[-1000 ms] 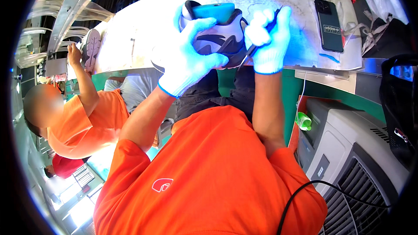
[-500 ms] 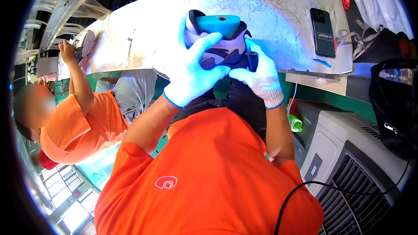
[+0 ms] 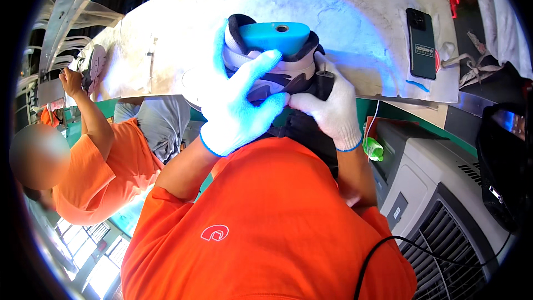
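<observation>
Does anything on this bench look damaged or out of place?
The pale worktop looks blotchy and stained, perhaps from wear. I see no clear damage on the shoe, though the left hand covers part of it.

**Sneaker (image 3: 297,68) between left fingers (image 3: 261,65) and right fingers (image 3: 304,101)**

A shoe last (image 3: 266,36) sits in the sneaker's opening, just beyond the left fingers. The table (image 3: 166,28) stretches ahead and to both sides. On it, well right of the right fingers, lies a smartphone (image 3: 421,55). An air cooler (image 3: 413,172) stands behind and right of them; a co-worker (image 3: 94,166) sits well left of the left fingers.
</observation>
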Motion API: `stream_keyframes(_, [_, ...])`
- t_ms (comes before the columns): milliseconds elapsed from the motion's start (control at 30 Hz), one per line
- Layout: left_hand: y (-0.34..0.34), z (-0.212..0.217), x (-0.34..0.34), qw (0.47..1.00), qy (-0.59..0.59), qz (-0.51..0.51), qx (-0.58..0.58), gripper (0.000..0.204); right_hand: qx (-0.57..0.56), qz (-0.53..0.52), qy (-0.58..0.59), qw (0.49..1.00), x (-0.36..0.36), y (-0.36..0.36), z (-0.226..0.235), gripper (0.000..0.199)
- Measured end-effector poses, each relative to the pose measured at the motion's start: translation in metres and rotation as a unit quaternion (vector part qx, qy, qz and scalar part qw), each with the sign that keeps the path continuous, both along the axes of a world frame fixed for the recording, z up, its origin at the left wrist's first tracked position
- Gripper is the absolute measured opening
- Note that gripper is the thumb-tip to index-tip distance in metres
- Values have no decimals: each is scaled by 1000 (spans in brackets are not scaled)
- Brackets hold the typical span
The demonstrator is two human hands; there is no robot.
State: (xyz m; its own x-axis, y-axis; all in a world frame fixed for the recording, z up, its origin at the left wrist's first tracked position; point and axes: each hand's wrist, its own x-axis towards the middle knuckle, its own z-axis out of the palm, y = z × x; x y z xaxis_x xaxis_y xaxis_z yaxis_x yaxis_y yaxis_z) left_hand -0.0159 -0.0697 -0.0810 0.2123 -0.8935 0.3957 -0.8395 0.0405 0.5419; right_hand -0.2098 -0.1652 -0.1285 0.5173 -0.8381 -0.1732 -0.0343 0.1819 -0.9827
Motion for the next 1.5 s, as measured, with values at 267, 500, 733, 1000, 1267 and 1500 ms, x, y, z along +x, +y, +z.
stream_keyframes(267, [-6,-1,11,1000,19,4,-23,68,-76,28,121,989,8,-1,25,86])
stream_keyframes(500, [21,10,90,929,371,5,8,102,63,7,112,992,13,-7,33,73])
stream_keyframes(733, [34,33,93,975,48,-45,213,114,45,-7,92,995,13,-4,27,67])
stream_keyframes(1000, [18,31,76,978,46,3,204,103,84,-20,85,993,15,0,27,80])
stream_keyframes(1267, [-12,33,29,969,67,67,229,114,58,-10,29,998,11,3,14,91])
stream_keyframes(1500, [-16,3,27,987,67,46,141,139,124,15,-18,992,-5,0,10,63])
